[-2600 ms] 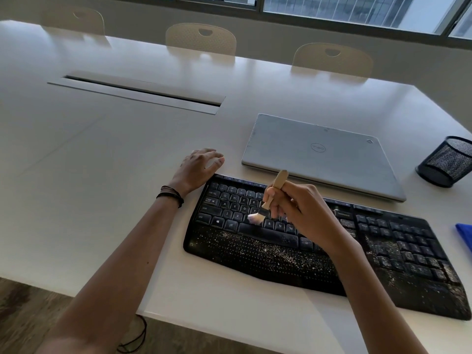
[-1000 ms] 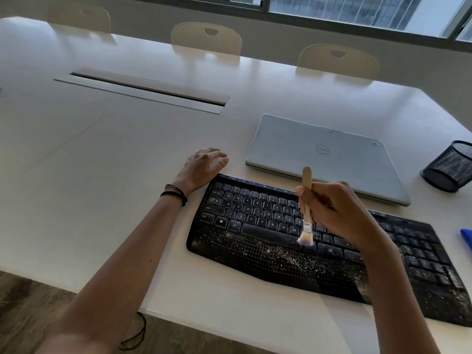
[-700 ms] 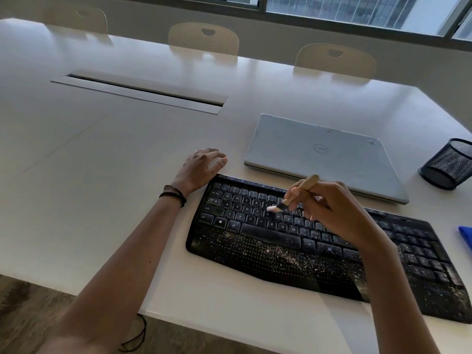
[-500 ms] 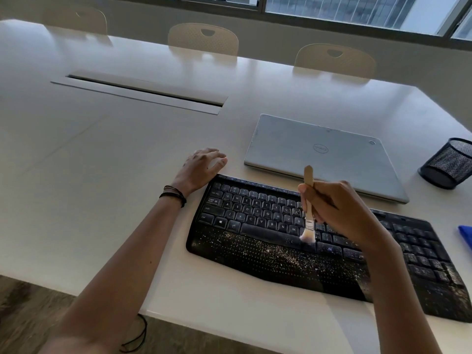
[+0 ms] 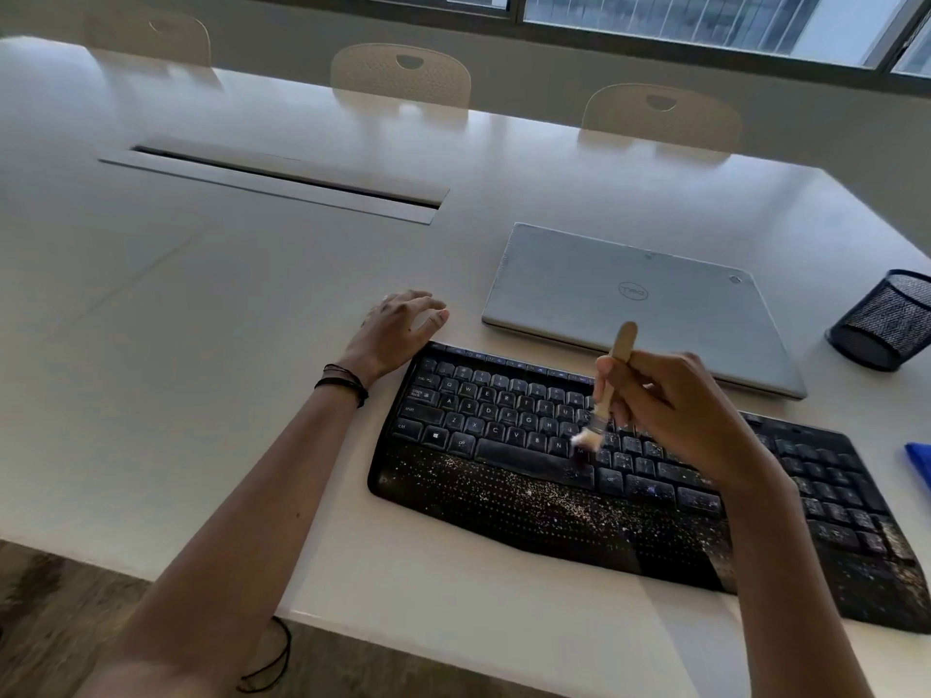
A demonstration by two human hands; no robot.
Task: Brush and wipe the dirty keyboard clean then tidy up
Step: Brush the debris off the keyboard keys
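A black keyboard (image 5: 504, 501) lies on the white table, its palm rest and right-hand keys speckled with pale crumbs. My right hand (image 5: 670, 405) grips a small wooden-handled brush (image 5: 612, 375), handle up, with the pale bristles down on the middle letter keys just above the space bar. My left hand (image 5: 398, 324) rests on the table with fingers relaxed, at the keyboard's far left corner. A blue cloth (image 5: 919, 463) shows at the right edge of the frame.
A shut silver laptop (image 5: 629, 299) lies just behind the keyboard. A black mesh pen cup (image 5: 886, 327) stands at the right. A cable slot (image 5: 272, 186) runs across the table (image 5: 201, 345) at the far left. Three chairs line the far side.
The brush has swept back and forth over the middle keys; its bristles now sit a little higher and left of where they were half a second ago. My left hand has stayed put.
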